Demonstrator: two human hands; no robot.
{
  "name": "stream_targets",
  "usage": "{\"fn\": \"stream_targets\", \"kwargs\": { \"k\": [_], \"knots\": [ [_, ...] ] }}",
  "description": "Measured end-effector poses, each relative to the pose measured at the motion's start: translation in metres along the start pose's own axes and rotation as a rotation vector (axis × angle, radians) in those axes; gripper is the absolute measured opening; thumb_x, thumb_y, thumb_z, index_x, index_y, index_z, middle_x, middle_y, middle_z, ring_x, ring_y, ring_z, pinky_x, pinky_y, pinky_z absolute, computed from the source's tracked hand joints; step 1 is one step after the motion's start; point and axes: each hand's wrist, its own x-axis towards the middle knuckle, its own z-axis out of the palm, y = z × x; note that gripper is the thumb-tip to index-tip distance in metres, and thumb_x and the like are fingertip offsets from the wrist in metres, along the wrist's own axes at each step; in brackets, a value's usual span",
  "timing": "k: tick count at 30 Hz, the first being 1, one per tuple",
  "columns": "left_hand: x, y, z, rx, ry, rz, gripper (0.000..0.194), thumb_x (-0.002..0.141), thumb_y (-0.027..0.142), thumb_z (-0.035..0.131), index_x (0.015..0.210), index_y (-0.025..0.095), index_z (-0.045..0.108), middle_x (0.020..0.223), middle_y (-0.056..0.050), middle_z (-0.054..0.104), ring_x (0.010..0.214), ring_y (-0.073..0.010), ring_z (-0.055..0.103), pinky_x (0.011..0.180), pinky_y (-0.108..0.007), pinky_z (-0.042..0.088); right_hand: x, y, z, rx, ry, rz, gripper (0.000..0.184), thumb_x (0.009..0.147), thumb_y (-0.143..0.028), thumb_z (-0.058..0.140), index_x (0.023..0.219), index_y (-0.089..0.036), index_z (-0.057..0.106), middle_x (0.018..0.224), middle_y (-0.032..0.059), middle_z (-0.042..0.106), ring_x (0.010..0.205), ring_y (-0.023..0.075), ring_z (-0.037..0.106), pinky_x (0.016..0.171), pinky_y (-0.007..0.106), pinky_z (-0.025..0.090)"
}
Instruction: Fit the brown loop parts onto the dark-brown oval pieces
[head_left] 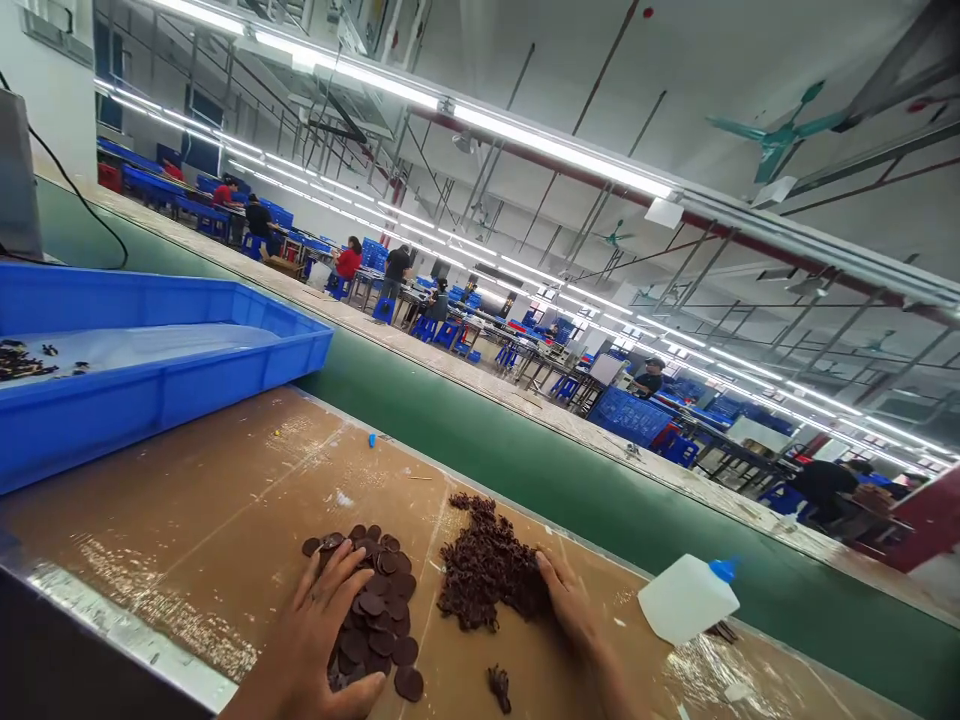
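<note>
My left hand (322, 620) lies with fingers spread over the left side of a pile of dark brown round discs (379, 610). Just right of that pile is a heap of small dark brown pieces with knobbly, branching shapes (491, 560). Against the heap's right edge rests my right hand (570, 600), its fingers stretched out and nothing visibly gripped. One loose dark piece (499, 688) sits apart, below the heap. Part of the discs is hidden under my left hand.
A blue tray (172, 395) with dark pieces stands at the left. On the right lies a white bottle with a blue cap (690, 600). A small blue cap-like piece (372, 440) is near the brown table's (225, 500) far edge. Beyond runs a green conveyor belt (450, 410); people sit farther off.
</note>
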Motion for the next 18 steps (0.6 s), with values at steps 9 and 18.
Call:
{"fn": "stream_targets", "kwargs": {
  "k": [9, 18],
  "knots": [
    [0.122, 0.081, 0.015, -0.038, -0.827, 0.108, 0.127, 0.069, 0.052, 0.087, 0.164, -0.003, 0.023, 0.169, -0.035, 0.007, 0.158, -0.0474, 0.001, 0.128, -0.063, 0.008, -0.088, -0.008, 0.044, 0.018, -0.091, 0.001, 0.122, 0.082, -0.096, 0.019, 0.146, 0.0, 0.058, 0.162, 0.0292, 0.039, 0.153, 0.0427, 0.031, 0.126, 0.056, 0.028],
    [0.113, 0.071, 0.065, -0.057, -0.843, 0.147, 0.101, 0.085, 0.022, 0.077, 0.168, 0.006, 0.02, 0.17, -0.029, 0.007, 0.156, -0.0498, 0.002, 0.124, -0.071, 0.013, 0.029, -0.065, 0.036, 0.154, -0.271, -0.161, 0.08, 0.1, -0.074, 0.029, 0.157, -0.021, 0.049, 0.173, 0.0031, 0.027, 0.16, 0.0225, 0.016, 0.13, 0.043, 0.014]
  ]
}}
